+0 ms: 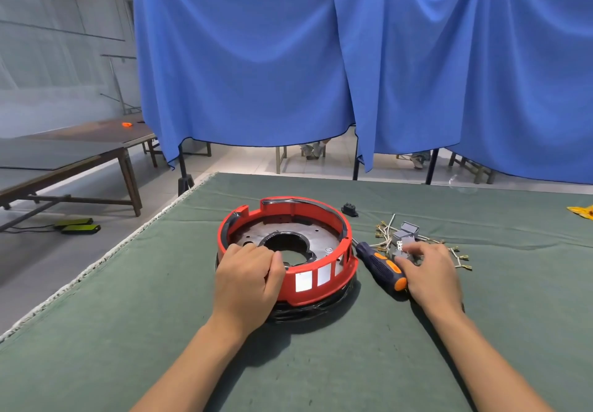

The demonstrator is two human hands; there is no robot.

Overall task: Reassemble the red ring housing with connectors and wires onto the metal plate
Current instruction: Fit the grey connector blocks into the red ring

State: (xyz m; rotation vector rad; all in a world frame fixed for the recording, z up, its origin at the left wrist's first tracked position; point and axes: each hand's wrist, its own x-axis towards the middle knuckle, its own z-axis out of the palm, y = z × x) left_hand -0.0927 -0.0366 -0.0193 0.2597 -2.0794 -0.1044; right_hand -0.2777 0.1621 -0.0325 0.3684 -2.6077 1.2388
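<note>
The red ring housing (321,278) sits on the green mat around a round metal plate (321,235) with a large centre hole. My left hand (247,280) grips the housing's near left rim, fingers curled over the edge. To the right lies a dark blue and orange screwdriver (380,264). Beyond it is a pile of grey connectors (406,233) and white wires with brass terminals (459,257). My right hand (430,273) reaches over the screwdriver's handle and pinches a grey connector from the pile.
A small black part (349,210) lies behind the housing. A yellow object (582,212) sits at the mat's right edge. Blue curtains (288,58) hang behind the table. A wooden bench (64,161) stands to the left, and the table's left edge runs diagonally.
</note>
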